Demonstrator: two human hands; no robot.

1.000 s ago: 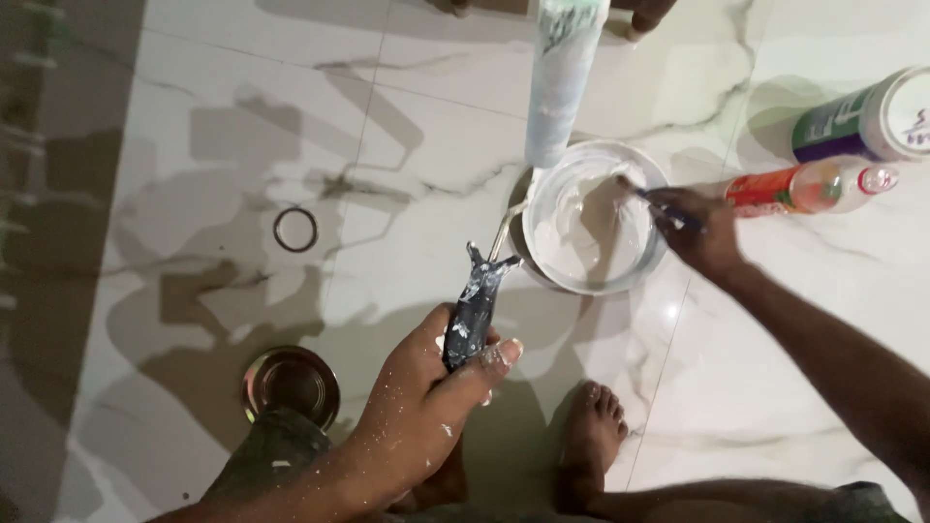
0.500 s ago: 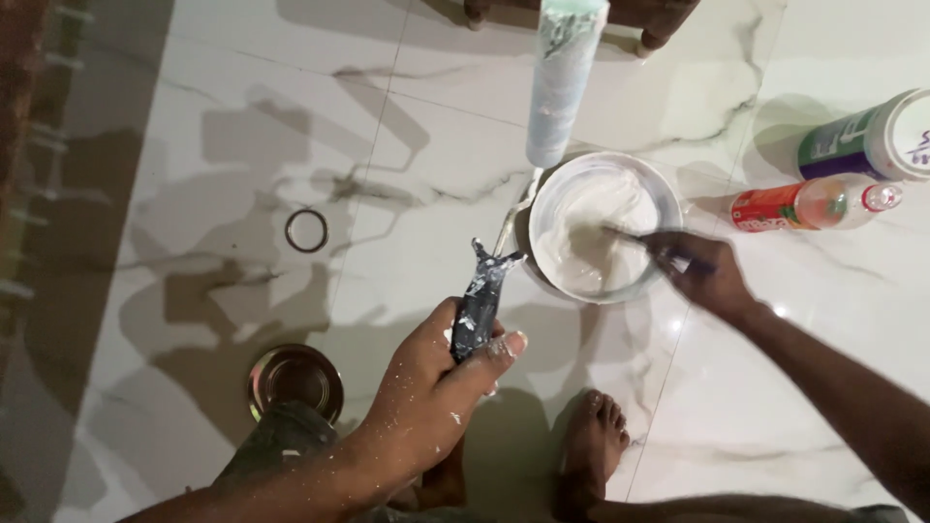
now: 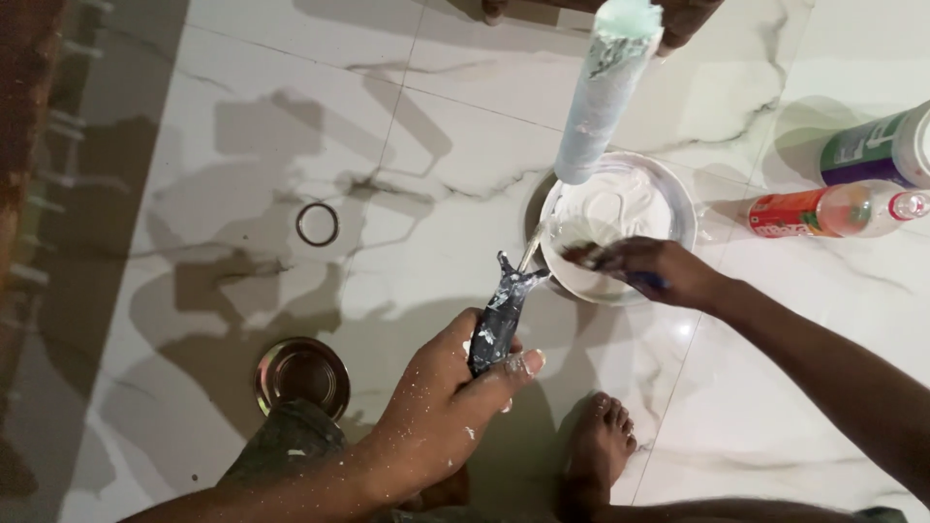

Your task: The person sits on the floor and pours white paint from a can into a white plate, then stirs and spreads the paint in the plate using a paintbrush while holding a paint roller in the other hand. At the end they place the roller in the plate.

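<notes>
**Roller over bowl, brush in paint**

Left hand (image 3: pixel 441 416) grips roller handle (image 3: pixel 496 324), holding roller (image 3: pixel 605 92) above bowl (image 3: pixel 683 199), likely so drips land inside. Right hand (image 3: pixel 664 271) is closed on brush (image 3: pixel 591 257), dipped in the bowl's white paint. Bottle (image 3: pixel 833 211) lies right of the bowl.

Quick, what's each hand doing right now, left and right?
Left hand: closed around the paint roller handle.
Right hand: closed on a small brush over the bowl of white paint.

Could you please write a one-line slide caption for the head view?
Left hand grips paint roller handle; right hand stirs white paint in round bowl on marble floor.
</notes>
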